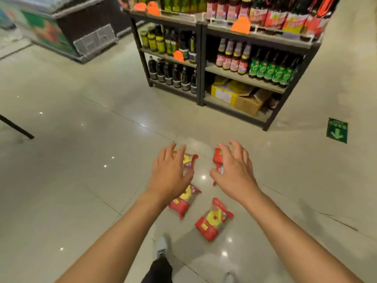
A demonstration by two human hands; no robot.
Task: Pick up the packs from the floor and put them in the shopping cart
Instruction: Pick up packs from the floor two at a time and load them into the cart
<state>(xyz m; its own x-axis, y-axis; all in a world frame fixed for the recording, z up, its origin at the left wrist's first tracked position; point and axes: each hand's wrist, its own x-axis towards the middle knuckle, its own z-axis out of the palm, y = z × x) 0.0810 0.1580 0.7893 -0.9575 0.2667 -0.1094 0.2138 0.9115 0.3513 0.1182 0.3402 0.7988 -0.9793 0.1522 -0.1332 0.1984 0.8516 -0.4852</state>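
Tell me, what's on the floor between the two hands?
Only bare shiny floor shows between the left hand and right hand in the head view; red packs peek beneath each.

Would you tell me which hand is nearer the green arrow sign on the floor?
Right. The right hand is spread over the packs, leftward of the green arrow sign; the left hand is farther left still.

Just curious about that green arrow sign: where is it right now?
The green arrow sign lies flat on the floor at the right of the head view, just past the bottle shelf corner, beyond the right hand.
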